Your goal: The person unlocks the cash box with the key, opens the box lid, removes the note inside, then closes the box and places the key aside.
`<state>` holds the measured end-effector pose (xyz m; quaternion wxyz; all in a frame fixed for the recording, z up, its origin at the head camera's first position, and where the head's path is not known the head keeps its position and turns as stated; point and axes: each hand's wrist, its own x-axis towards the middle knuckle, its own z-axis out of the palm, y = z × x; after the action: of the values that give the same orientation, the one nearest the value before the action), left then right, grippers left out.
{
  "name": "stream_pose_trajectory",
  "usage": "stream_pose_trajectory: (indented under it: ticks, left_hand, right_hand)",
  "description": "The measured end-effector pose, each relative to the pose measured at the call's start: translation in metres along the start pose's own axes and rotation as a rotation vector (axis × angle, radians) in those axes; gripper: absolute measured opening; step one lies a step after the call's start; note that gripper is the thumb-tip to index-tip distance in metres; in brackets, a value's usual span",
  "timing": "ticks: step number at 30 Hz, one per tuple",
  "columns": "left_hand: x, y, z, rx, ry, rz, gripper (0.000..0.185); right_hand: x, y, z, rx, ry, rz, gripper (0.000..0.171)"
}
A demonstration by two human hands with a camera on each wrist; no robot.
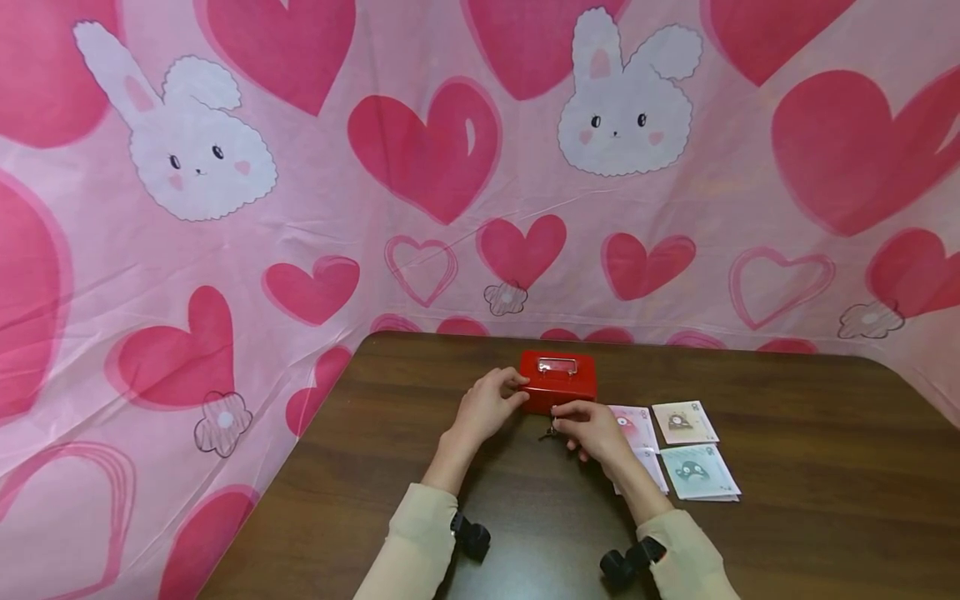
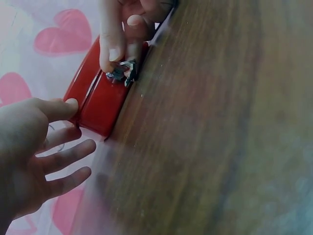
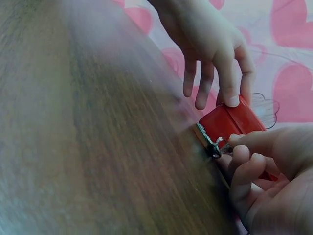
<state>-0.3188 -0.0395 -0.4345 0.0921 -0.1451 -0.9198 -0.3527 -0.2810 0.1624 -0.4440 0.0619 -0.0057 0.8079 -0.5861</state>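
A small red cash box [image 1: 558, 385] with a silver handle on its lid stands towards the back of the table, lid down. My left hand [image 1: 487, 407] holds its left end between thumb and index finger; in the left wrist view the other fingers of the left hand [image 2: 44, 152] are spread out beside it. The right hand [image 1: 596, 432] pinches a small key at the box's front face, and further keys [image 2: 128, 72] on a ring dangle under the fingertips. The right hand's fingers [image 3: 249, 142] hide the keyhole.
Just right of the box lie several play banknotes with cartoon pictures: pink ones [image 1: 633, 425], a beige one [image 1: 684, 422] and a teal stack [image 1: 701, 472]. The dark wooden table [image 1: 810, 483] ends at a pink cloth [image 1: 420, 275] printed with hearts and rabbits.
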Motion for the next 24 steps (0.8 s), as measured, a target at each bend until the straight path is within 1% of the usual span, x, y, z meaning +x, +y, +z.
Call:
stream_pose_trajectory:
  ticks: [6, 12, 17, 21, 24]
  left_hand:
    - [0.0, 0.001, -0.001, -0.016, 0.016, 0.002, 0.017]
    - [-0.001, 0.001, -0.001, -0.014, 0.001, -0.009, 0.017]
    - [-0.001, 0.002, -0.001, 0.002, -0.006, -0.022, 0.018]
    - [-0.001, 0.003, -0.001, 0.018, 0.005, -0.016, 0.018]
    - [-0.002, 0.002, -0.002, 0.022, 0.01, -0.014, 0.017]
  right_hand:
    - [0.001, 0.001, 0.0, -0.014, -0.047, -0.018, 0.022]
    - [0.001, 0.003, -0.004, -0.039, -0.079, -0.049, 0.025]
    - [0.0, 0.003, -0.006, -0.056, -0.112, -0.051, 0.024]
    - [0.0, 0.001, -0.008, -0.106, -0.16, -0.073, 0.024]
    - [0.0, 0.0, -0.011, -0.155, -0.214, -0.116, 0.025]
